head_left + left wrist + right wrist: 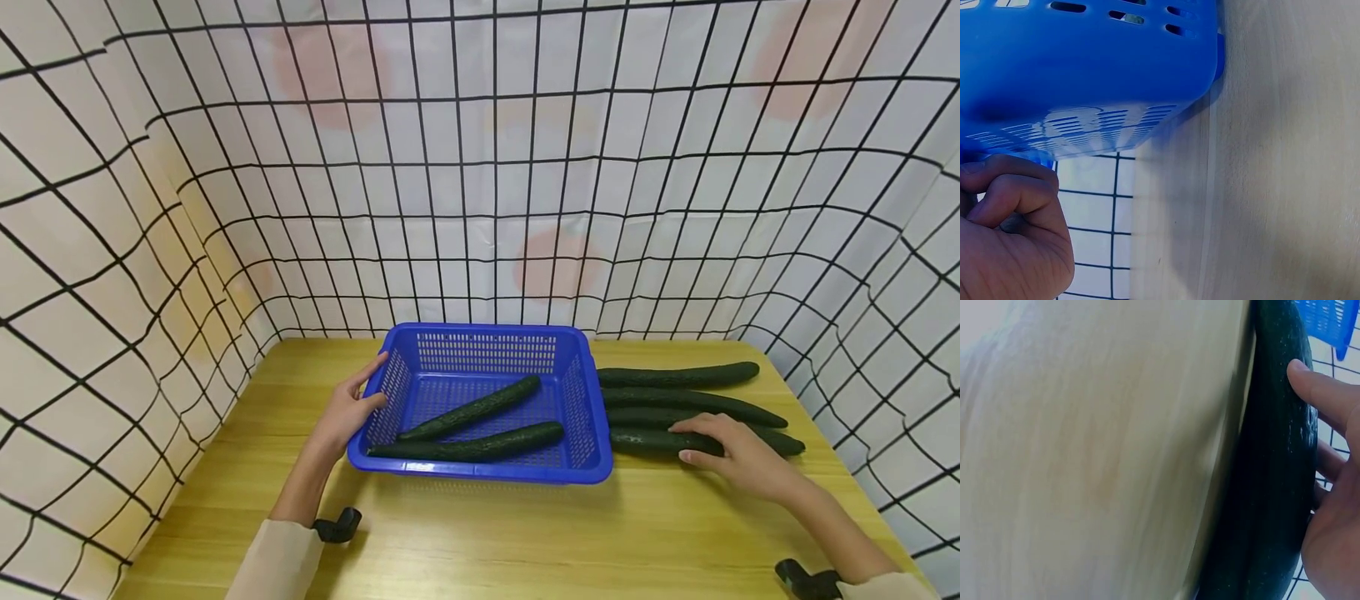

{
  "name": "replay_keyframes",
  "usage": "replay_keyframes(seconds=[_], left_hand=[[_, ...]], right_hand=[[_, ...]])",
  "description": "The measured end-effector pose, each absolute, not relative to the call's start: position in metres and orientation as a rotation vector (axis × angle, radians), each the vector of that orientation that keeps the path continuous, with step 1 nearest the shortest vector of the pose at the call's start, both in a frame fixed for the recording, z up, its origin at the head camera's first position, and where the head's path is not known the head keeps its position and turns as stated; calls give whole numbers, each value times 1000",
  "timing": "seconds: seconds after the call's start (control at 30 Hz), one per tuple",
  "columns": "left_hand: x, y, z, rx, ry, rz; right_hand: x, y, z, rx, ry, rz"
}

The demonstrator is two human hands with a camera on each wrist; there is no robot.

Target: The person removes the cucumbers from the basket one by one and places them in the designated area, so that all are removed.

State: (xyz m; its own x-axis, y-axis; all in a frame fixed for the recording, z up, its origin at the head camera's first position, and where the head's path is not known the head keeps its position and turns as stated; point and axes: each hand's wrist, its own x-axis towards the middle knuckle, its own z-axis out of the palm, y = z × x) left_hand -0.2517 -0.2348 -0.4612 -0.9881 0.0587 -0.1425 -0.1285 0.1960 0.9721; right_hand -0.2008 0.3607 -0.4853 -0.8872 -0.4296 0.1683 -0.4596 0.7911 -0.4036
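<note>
A blue plastic basket (480, 472) sits mid-table with two dark green cucumbers (480, 408) lying in it. At its left rim, my left hand (347, 414) grips the edge; the left wrist view shows curled fingers (1019, 187) close against the basket wall (1085, 62). To the right of the basket, my right hand (742, 460) holds the nearest cucumber (647, 442) of a row. In the right wrist view the thumb (1316, 387) presses one side of that cucumber (1272, 456), with the other fingers partly hidden behind it.
Several more cucumbers (678, 377) lie side by side behind the held one, their left ends against or under the basket's right side. The wooden table (480, 542) is enclosed at the back and sides by black wire grid (495, 167) over white sheeting.
</note>
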Motion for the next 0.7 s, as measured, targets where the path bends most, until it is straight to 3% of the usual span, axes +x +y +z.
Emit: replay_keyframes(seconds=[0.7], left_hand=[[-250, -235, -462, -59, 2349, 1879]], right_hand=[[-205, 356, -488, 686, -2939, 605]])
